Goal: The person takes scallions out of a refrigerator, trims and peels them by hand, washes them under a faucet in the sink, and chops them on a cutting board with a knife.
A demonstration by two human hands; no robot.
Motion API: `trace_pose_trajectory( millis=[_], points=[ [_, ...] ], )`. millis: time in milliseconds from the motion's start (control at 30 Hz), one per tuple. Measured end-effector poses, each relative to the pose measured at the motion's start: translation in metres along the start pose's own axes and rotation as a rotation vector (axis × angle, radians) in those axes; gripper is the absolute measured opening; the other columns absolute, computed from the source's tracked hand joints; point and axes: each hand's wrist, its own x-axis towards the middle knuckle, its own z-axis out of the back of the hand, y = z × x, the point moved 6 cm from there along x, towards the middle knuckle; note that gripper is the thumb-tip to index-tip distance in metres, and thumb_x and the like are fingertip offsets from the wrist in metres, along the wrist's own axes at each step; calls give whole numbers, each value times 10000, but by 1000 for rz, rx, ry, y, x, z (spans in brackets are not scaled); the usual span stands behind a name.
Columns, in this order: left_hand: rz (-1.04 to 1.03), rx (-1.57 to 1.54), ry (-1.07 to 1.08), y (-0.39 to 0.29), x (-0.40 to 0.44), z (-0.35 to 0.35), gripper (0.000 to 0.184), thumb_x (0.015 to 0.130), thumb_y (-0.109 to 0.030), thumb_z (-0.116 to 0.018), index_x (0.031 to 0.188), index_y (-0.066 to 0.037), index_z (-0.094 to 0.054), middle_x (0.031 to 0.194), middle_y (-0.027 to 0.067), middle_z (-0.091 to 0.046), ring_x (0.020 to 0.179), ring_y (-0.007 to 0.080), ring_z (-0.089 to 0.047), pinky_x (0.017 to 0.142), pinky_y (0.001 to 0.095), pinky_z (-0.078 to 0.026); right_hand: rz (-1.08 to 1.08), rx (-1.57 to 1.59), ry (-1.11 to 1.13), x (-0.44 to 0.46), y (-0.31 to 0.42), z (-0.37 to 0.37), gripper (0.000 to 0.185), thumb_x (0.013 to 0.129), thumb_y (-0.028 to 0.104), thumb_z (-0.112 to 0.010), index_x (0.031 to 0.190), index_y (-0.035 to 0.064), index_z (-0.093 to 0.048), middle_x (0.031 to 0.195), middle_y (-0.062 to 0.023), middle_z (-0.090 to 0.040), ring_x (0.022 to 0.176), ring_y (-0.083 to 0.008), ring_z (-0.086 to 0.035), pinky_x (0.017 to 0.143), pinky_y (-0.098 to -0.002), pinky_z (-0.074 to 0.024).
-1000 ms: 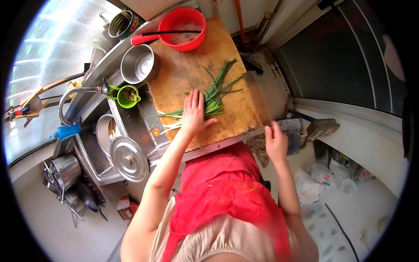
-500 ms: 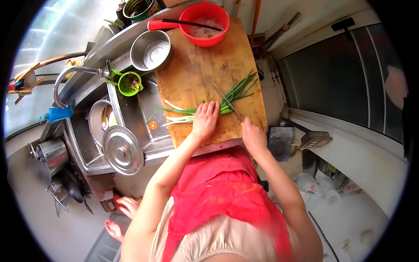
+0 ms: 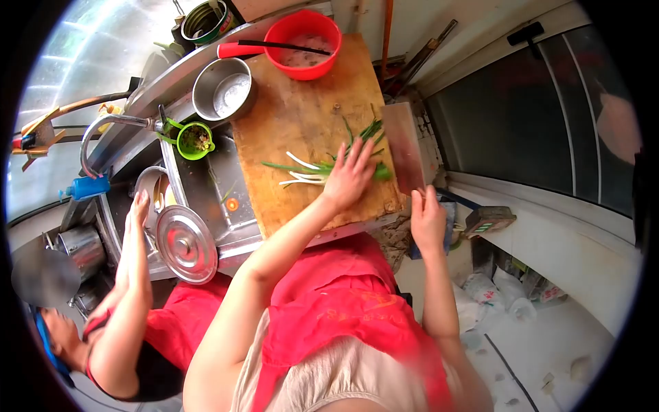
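Green onions [image 3: 313, 172] lie across the wooden board [image 3: 288, 110], white ends to the left and green tops at the right. My left hand [image 3: 350, 177] rests over their green part, fingers spread and slightly blurred. At the right edge of the board my right hand [image 3: 428, 218] is wrapped round the handle of a broad cleaver [image 3: 403, 147]. The cleaver's blade shows its flat side, blurred, just right of the greens and apart from them.
A red bowl [image 3: 302, 45] with a knife across it and a steel pot [image 3: 223, 89] stand at the board's far left. A sink [image 3: 213, 178] holds a green strainer [image 3: 195, 141]. A co-worker [image 3: 127, 302] stands at the left beside a pot lid [image 3: 185, 244].
The cleaver has come off the greens and swung to the right with my right hand. My left hand has shifted right along the onions. A co-worker has come into view at the left.
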Motion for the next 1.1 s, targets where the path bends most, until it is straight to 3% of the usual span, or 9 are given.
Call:
trace_pose_trajectory(
  millis=[67, 167, 333, 500, 533, 633, 667, 800, 1100],
  points=[
    [180, -28, 2, 14, 29, 11, 415, 830, -267, -607, 1201, -88, -561, 1423, 206, -382, 1338, 390, -333, 1094, 515, -288, -39, 37, -38, -4, -16, 12, 215, 956, 212, -527, 921, 1, -505, 795, -249, -610, 774, -462, -579, 595, -498, -438],
    [239, -38, 76, 32, 44, -25, 412, 822, -269, -641, 1174, -70, -563, 1398, 224, -403, 1309, 383, -371, 1076, 495, -321, -70, 55, -37, -9, -34, 21, 205, 949, 214, -529, 907, 14, -513, 758, -249, -594, 736, -474, -561, 585, -524, -416],
    [130, 0, 43, 50, -15, -38, 421, 784, -211, -677, 1156, -57, -552, 1370, 201, -434, 1247, 343, -439, 1022, 398, -402, -65, 100, -21, -28, -13, 6, 193, 943, 210, -534, 936, 18, -531, 773, -234, -614, 751, -464, -577, 590, -510, -435],
    [275, -393, 68, 48, -68, -4, 582, 710, -232, -761, 1203, -41, -517, 1426, 213, -363, 1270, 369, -413, 1042, 425, -384, 1, 43, 110, -51, -11, -31, 194, 932, 229, -548, 928, 35, -542, 768, -222, -617, 741, -453, -584, 589, -512, -440],
    [289, -324, 107, 39, -64, 1, 713, 665, -273, -802, 1257, -31, -485, 1446, 218, -328, 1297, 378, -387, 1072, 446, -352, -2, 44, 146, -53, -10, -25, 188, 930, 237, -552, 931, 49, -543, 771, -216, -621, 732, -444, -589, 595, -513, -446],
    [358, -273, 107, 33, -56, 19, 788, 646, -264, -802, 1296, 2, -445, 1439, 260, -325, 1298, 422, -367, 1092, 479, -317, 41, 48, 134, -59, -7, -10, 177, 933, 228, -548, 927, 51, -536, 764, -217, -614, 724, -442, -586, 594, -513, -445],
    [372, -188, 133, 40, -66, 18, 817, 671, -307, -791, 1332, 8, -428, 1399, 217, -383, 1279, 363, -409, 1072, 440, -353, 62, 42, 156, -64, 1, -16, 164, 937, 211, -541, 933, 47, -527, 767, -226, -608, 724, -448, -580, 596, -513, -443],
    [258, -136, 209, 65, -104, -2, 749, 731, -274, -735, 1336, 27, -413, 1267, 207, -483, 1180, 337, -481, 1011, 406, -416, 87, 52, 258, -82, 45, -54, 150, 938, 179, -533, 992, 43, -505, 807, -241, -607, 743, -450, -580, 606, -509, -447],
    [285, -10, 115, 85, -132, 15, 650, 727, -297, -716, 1241, 37, -501, 1165, 174, -515, 1090, 320, -495, 952, 397, -425, 101, -60, 318, -101, 70, -97, 153, 946, 195, -512, 1001, 54, -493, 826, -222, -615, 724, -436, -597, 599, -509, -474]
  ],
)
